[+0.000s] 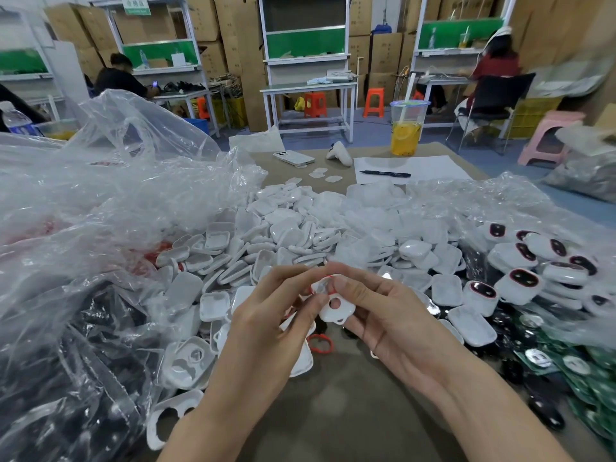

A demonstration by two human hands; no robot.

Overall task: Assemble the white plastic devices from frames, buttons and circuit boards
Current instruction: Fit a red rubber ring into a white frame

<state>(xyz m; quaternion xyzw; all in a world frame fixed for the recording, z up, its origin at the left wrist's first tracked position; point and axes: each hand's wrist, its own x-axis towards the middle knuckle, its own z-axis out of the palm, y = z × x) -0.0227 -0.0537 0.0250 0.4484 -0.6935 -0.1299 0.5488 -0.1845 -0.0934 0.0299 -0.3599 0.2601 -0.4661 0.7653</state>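
While most of the stock is unassembled, the job looks early to midway. On the left, a crumpled clear plastic bag [100, 195] spills over dark parts. Just right of it, loose white frames [186, 365] with open button holes lie near the table's edge. A large heap of white shells [283, 235] fills the middle, farther off.

In front of that heap and above the bare table [333, 411], both hands hold the frame in hand [337, 308]. The left hand [266, 315] pinches its far end between thumb and forefinger, where a red rim and a pale button piece show. The right hand [383, 315] curls its fingers round the frame's right edge and steadies it. I judge this to be a button being seated, with the board yet to go in.

The frame's long axis runs far to near, leaning a little to the right. Its small loop points toward the person and its holed face is turned up. A spare red ring [321, 343] lies just below it on the table.

On the right sits a cluster of finished devices [523, 278] with red-rimmed dark buttons, far fewer than the empty shells. Nearest on the right, green circuit boards [583, 368] wait in a heap.
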